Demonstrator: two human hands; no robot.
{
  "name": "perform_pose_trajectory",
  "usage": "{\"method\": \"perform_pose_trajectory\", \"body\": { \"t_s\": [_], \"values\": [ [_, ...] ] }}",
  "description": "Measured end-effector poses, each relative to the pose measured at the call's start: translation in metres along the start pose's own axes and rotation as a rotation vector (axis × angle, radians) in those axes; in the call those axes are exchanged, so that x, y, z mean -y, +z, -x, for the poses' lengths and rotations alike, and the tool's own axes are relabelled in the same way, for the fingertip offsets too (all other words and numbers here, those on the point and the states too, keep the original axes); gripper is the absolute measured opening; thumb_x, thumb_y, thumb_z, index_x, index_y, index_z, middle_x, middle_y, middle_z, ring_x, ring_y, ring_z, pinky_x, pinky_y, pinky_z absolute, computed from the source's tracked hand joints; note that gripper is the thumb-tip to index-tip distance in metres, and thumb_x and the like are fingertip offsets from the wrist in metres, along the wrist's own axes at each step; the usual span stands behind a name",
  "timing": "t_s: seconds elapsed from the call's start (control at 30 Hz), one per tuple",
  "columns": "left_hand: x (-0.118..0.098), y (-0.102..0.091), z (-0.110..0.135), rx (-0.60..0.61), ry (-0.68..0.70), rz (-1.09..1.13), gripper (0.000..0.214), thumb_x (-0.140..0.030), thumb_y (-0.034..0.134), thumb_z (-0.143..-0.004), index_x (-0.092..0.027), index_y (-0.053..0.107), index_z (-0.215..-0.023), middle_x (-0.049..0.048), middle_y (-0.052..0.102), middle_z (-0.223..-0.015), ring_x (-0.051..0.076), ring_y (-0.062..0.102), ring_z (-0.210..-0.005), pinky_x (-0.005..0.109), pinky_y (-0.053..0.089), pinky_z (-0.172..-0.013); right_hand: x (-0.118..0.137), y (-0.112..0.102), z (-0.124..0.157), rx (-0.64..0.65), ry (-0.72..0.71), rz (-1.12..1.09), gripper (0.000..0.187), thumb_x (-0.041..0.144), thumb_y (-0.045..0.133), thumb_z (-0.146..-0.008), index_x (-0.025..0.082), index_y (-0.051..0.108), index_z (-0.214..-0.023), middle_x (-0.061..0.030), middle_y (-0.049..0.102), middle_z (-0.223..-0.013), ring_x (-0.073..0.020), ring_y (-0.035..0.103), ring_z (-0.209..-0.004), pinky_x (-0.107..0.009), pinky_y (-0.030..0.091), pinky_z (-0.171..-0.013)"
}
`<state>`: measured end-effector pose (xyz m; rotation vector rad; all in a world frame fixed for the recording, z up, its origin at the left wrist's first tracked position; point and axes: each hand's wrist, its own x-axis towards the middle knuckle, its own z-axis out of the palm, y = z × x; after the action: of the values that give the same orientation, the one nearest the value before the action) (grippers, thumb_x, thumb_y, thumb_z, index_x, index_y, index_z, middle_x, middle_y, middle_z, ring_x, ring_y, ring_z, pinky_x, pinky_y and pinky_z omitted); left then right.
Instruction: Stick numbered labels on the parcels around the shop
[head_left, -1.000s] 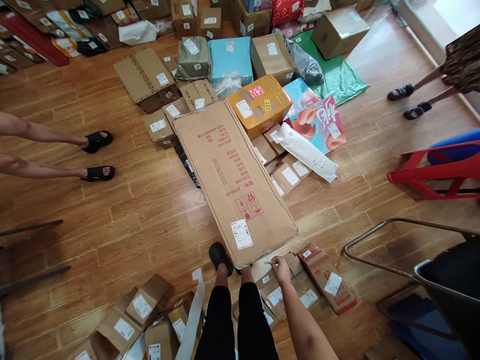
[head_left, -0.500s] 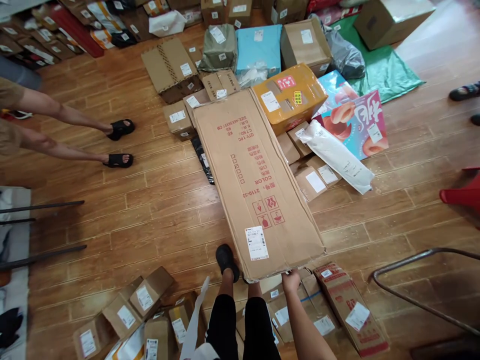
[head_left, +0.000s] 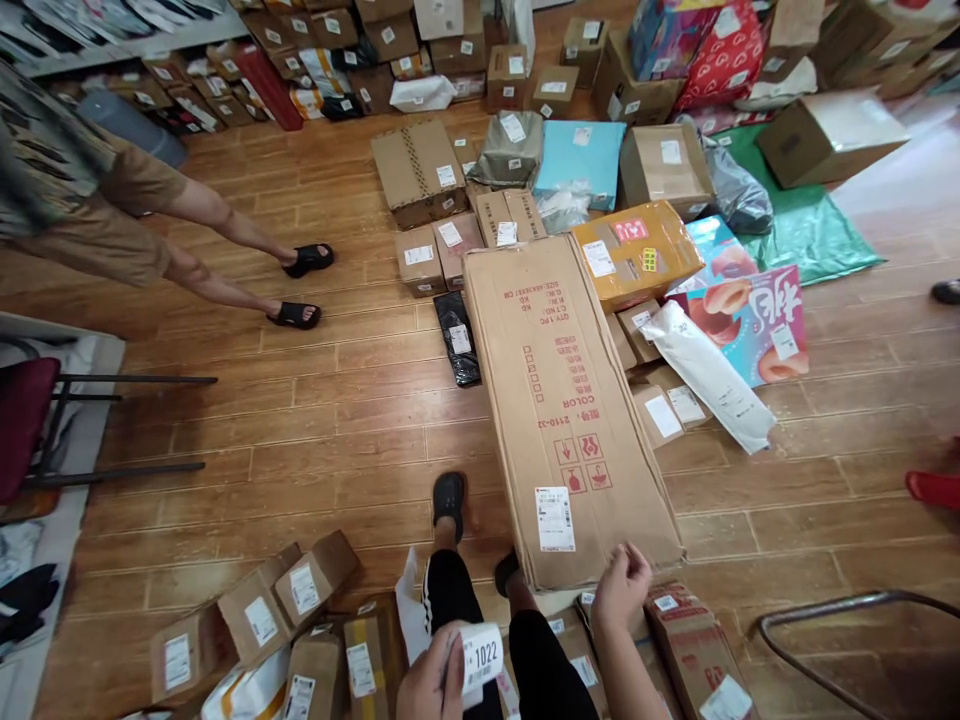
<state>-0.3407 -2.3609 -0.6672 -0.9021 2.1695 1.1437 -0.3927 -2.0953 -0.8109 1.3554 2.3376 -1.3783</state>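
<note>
My left hand (head_left: 431, 680), at the bottom centre, is closed around a roll of white stick-on labels (head_left: 481, 655), whose front label reads 1022. A white strip (head_left: 409, 605) trails up beside this hand. Over the near edge of a long flat cardboard box (head_left: 559, 400) is my right hand (head_left: 621, 590), its fingers loosely bent and holding nothing I can see. The box has red print and a white shipping label (head_left: 555, 520) near its closest end. It slants away from my legs, its far end beside other parcels.
An orange parcel (head_left: 637, 255), a white plastic-wrapped packet (head_left: 709, 375) and a peach-printed box (head_left: 750, 320) lie to the right. Small cartons (head_left: 304, 590) sit at lower left. A bent metal bar (head_left: 847, 605) juts in at right. Another person (head_left: 150, 200) stands at left.
My right hand has let go of the box's near edge and is now above it. My left hand has come into view with the label roll. The camera view has shifted.
</note>
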Motion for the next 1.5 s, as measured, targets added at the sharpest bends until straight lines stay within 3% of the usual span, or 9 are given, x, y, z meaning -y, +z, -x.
{"method": "perform_pose_trajectory", "body": {
  "t_s": [0.03,0.13,0.17,0.3,0.5,0.67,0.83,1.27,1.5],
  "values": [
    [-0.011,-0.009,-0.013,-0.006,0.042,0.048,0.05,-0.064,0.037,-0.085,-0.03,0.072,-0.096,0.0079,0.074,-0.092,0.027,0.069,-0.084,0.029,0.051,-0.073,0.032,0.013,0.014,0.045,-0.033,-0.043,0.054,0.062,0.033,-0.088,0.02,0.056,-0.113,-0.0131,0.064,-0.108,-0.0278,0.06,-0.103,-0.042,0.049,-0.087],
    [-0.042,-0.038,-0.065,-0.03,0.101,0.162,0.045,-0.058,0.04,-0.088,-0.026,0.071,-0.093,0.008,0.073,-0.091,0.025,0.067,-0.085,0.028,0.05,-0.075,0.132,0.069,0.057,0.952,-0.159,-0.281,0.052,0.05,0.061,-0.082,0.023,0.056,-0.126,-0.0134,0.062,-0.118,-0.0274,0.06,-0.105,-0.041,0.049,-0.086],
    [-0.051,-0.049,-0.088,-0.038,0.105,0.196,0.044,-0.057,0.04,-0.089,-0.025,0.07,-0.091,0.008,0.072,-0.09,0.024,0.066,-0.083,0.028,0.05,-0.075,0.161,0.092,0.068,1.1,-0.187,-0.256,0.054,0.043,0.07,-0.078,0.025,0.056,-0.127,-0.0114,0.063,-0.117,-0.0257,0.06,-0.103,-0.038,0.05,-0.084],
    [-0.081,-0.1,-0.198,-0.02,0.11,0.299,0.044,-0.059,0.05,-0.083,-0.02,0.069,-0.076,0.0085,0.065,-0.084,0.023,0.062,-0.078,0.028,0.049,-0.069,0.241,0.192,0.076,1.024,-0.224,-0.158,0.016,0.035,0.068,-0.082,0.022,0.071,-0.091,-0.0033,0.061,-0.081,-0.0151,0.057,-0.074,-0.027,0.046,-0.067],
    [-0.113,-0.183,-0.363,0.355,-0.226,0.534,0.055,-0.065,0.054,-0.079,-0.015,0.071,-0.096,0.0077,0.069,-0.081,0.02,0.061,-0.069,0.029,0.048,-0.066,0.304,0.335,0.036,0.855,-0.085,-0.208,0.019,0.038,0.068,-0.082,0.019,0.071,-0.083,-0.0034,0.064,-0.077,-0.0152,0.057,-0.072,-0.027,0.046,-0.067],
    [-0.133,-0.22,-0.451,0.249,-0.315,0.619,0.047,-0.053,0.074,-0.067,-0.012,0.072,-0.091,0.0027,0.067,-0.068,0.014,0.057,-0.059,0.022,0.043,-0.056,0.359,0.418,0.018,0.79,0.012,-0.338,0.022,0.038,0.073,-0.077,0.02,0.071,-0.091,-0.0022,0.065,-0.078,-0.0144,0.057,-0.07,-0.026,0.047,-0.065],
    [-0.168,-0.225,-0.496,0.145,-0.375,0.662,0.046,-0.053,0.074,-0.068,-0.01,0.073,-0.083,0.004,0.068,-0.065,0.013,0.058,-0.057,0.02,0.042,-0.052,0.395,0.449,-0.004,0.707,0.058,-0.352,0.022,0.038,0.072,-0.078,0.02,0.07,-0.089,-0.0005,0.062,-0.071,-0.0123,0.055,-0.064,-0.025,0.046,-0.061],
    [-0.285,-0.219,-0.558,0.131,-0.355,0.96,0.047,-0.045,0.074,-0.071,-0.011,0.07,-0.102,0.0112,0.073,-0.094,0.022,0.069,-0.079,0.034,0.056,-0.071,0.481,0.463,-0.109,0.773,0.024,-0.295,0.026,0.04,0.069,-0.08,0.017,0.069,-0.092,-0.0039,0.07,-0.083,-0.014,0.062,-0.071,-0.026,0.049,-0.066],
    [-0.289,-0.185,-0.622,0.022,-0.269,0.768,0.037,-0.048,0.071,-0.074,-0.014,0.07,-0.088,0.0024,0.07,-0.077,0.015,0.063,-0.069,0.024,0.049,-0.065,0.476,0.506,-0.169,0.802,0.062,-0.312,0.025,0.033,0.078,-0.072,0.018,0.069,-0.089,-0.0005,0.066,-0.077,-0.0124,0.059,-0.069,-0.025,0.048,-0.065]
  ]
}}
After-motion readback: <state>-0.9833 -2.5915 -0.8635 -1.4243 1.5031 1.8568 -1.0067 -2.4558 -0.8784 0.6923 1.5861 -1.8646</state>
